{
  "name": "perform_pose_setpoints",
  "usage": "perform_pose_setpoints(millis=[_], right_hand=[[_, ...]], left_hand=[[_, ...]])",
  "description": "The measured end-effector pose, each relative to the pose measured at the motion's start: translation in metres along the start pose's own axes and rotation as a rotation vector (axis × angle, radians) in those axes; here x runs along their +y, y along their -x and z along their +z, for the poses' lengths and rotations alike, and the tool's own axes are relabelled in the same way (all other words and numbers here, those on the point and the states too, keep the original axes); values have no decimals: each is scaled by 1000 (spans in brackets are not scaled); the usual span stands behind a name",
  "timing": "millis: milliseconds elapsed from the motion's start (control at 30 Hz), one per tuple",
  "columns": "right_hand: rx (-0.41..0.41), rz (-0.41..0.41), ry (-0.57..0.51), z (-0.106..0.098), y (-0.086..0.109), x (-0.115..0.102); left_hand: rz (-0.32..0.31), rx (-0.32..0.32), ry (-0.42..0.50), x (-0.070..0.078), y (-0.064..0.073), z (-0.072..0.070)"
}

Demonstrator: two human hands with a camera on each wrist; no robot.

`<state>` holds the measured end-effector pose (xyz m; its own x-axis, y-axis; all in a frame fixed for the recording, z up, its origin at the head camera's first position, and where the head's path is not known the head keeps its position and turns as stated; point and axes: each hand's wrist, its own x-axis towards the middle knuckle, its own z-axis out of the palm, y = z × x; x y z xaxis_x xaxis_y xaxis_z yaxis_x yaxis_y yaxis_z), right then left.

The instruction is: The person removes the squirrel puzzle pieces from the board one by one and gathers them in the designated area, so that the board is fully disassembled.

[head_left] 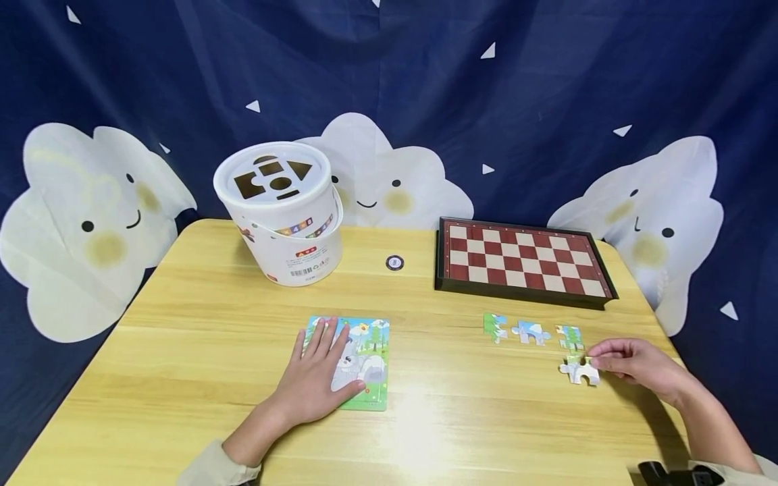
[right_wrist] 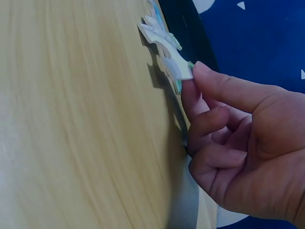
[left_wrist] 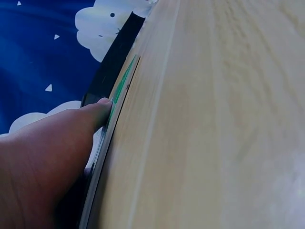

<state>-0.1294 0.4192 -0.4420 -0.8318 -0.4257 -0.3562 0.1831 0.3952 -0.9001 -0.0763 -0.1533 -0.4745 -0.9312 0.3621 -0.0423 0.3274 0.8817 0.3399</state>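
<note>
My left hand (head_left: 311,381) rests with spread fingers on a jigsaw puzzle board (head_left: 378,398) that pictures a grey and white animal on grass. Its palm hides the board's lower left part. In the left wrist view, the thumb lies on the edge of the board (left_wrist: 118,102). At the right, my right hand (head_left: 641,368) pinches a puzzle piece (head_left: 574,370) between thumb and index finger. The right wrist view shows this piece (right_wrist: 174,59) tilted and raised off the table, other fingers curled beneath. Just beyond it lie three loose puzzle pieces (head_left: 530,332) in a row.
A white bucket (head_left: 292,236) with shape holes in its lid stands at the back left. Beside it lies a small dark round chip (head_left: 394,262). A red and white checkered board (head_left: 523,260) occupies the back right, behind the loose pieces. A dark blue curtain (head_left: 425,81) hangs behind the table.
</note>
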Motion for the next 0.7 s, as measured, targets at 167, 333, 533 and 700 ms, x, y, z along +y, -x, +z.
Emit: perform_pose_setpoints(millis=[167, 333, 533, 700], right_hand=[[57, 33, 97, 0, 1, 1], [115, 73, 187, 2, 0, 1], [139, 85, 218, 3, 0, 1], [153, 56, 223, 6, 1, 1]], left_hand=[[-4, -1, -3, 0, 0, -1], [-9, -2, -1, 0, 0, 0], [-8, -10, -9, -1, -1, 1], [-7, -11, -12, -1, 0, 2]])
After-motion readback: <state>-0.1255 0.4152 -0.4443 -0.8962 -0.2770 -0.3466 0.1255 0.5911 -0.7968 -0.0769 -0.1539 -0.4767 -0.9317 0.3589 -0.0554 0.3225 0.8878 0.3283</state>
